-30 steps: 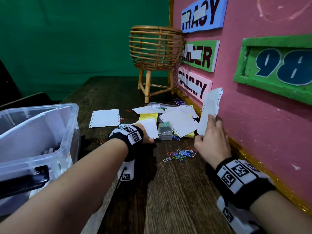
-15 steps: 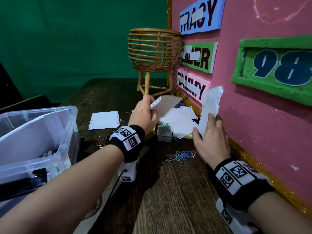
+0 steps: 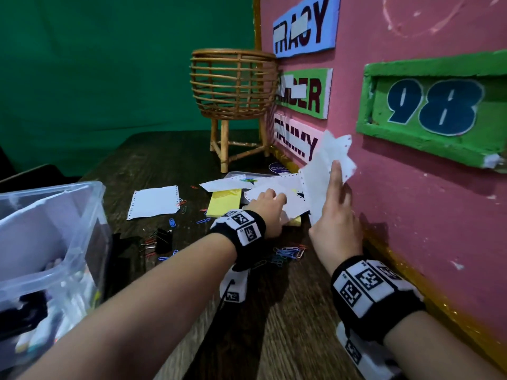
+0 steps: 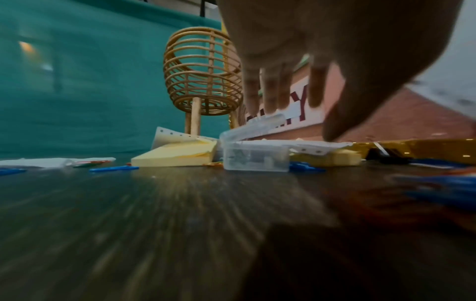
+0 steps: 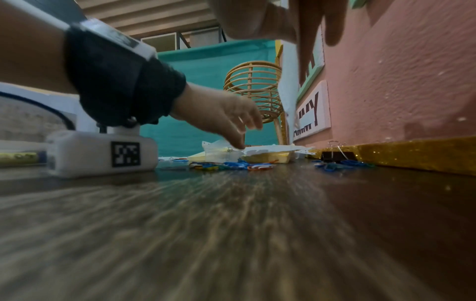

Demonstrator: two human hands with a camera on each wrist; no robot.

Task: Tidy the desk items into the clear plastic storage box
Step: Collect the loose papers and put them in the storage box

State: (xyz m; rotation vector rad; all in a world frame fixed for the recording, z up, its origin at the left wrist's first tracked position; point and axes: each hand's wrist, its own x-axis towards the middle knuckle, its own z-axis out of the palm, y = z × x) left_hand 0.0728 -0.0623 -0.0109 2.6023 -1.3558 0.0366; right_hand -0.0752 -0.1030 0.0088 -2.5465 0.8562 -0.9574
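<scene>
Your right hand is pinching a few white sheets upright by the wall while your left hand, fingers spread, is reaching onto the loose papers; slide one free and be stacking edges squarely before the storage box, sitting well left.
</scene>
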